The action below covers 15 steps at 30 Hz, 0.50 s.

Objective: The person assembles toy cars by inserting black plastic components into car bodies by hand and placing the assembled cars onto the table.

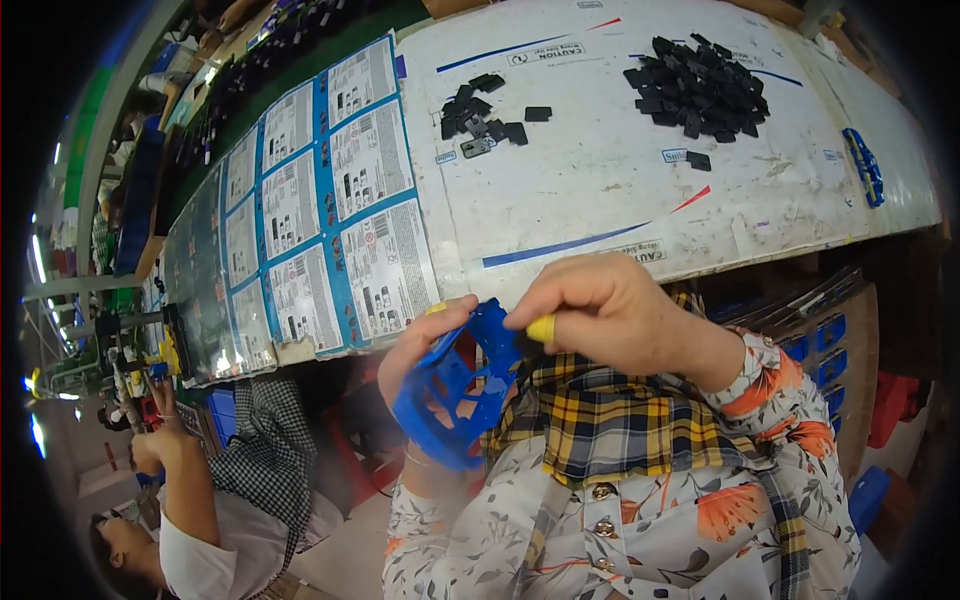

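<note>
My left hand (pixel 408 362) is closed round the edge of a blue plastic housing (pixel 440 400), an open frame with cut-outs, held tilted in front of my body below the table's edge. Right beside its upper end, my right hand (pixel 610 312) is pinched, thumb against forefinger, close to or touching the housing. A dark, blurred patch shows by those fingertips; what it is I cannot make out. Yellow coverings sit on a digit of each hand. On the table lie a large heap of small black plastic pieces (pixel 700 88) and a smaller scatter of black pieces (pixel 465 112).
The white-covered table (pixel 570 190) curves across in front of me. Printed blue-and-white sheets (pixel 290 205) cover its left part. A blue part (pixel 863 167) lies at the far right. Below it stands a box holding blue parts (pixel 830 350). A co-worker (pixel 215 500) sits at left.
</note>
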Each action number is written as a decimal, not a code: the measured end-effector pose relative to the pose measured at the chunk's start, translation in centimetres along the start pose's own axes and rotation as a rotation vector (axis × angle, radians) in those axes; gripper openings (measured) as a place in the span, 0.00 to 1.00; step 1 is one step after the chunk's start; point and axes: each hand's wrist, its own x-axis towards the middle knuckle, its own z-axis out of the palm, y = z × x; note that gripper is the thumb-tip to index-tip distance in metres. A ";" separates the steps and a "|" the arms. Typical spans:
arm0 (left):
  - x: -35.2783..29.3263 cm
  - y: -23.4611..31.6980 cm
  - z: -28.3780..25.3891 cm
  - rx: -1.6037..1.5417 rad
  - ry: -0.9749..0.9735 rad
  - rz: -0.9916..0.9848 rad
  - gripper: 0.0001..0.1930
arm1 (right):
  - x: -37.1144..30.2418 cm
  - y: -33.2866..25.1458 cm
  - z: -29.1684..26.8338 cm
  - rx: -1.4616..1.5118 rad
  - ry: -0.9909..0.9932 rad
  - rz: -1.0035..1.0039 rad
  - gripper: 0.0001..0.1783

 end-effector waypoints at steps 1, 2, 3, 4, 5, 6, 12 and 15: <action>-0.2 -0.1 0.0 0.000 -0.004 -0.003 0.48 | -0.2 0.1 0.4 0.003 0.003 0.001 0.09; -0.5 -0.4 0.1 -0.014 0.024 -0.004 0.46 | -0.3 0.4 0.8 -0.074 0.009 -0.087 0.09; -0.8 -0.5 0.1 -0.028 0.053 -0.005 0.43 | -0.5 0.5 1.1 -0.152 0.014 -0.175 0.10; -0.8 -0.5 0.3 -0.032 0.048 -0.008 0.43 | -0.5 0.5 1.3 -0.115 0.030 -0.151 0.10; -0.8 -0.4 0.5 -0.012 0.050 0.028 0.41 | -0.4 0.4 1.4 -0.115 0.035 -0.148 0.10; -0.8 -0.5 0.6 0.007 0.052 0.063 0.39 | -0.4 0.4 1.5 -0.163 0.055 -0.220 0.09; -1.0 -1.4 0.3 0.186 -0.006 0.303 0.32 | -0.6 -0.1 2.6 -0.304 0.121 -0.452 0.07; -0.8 -0.9 0.3 0.179 -0.027 0.291 0.29 | -0.8 -0.1 2.8 -0.333 0.119 -0.494 0.06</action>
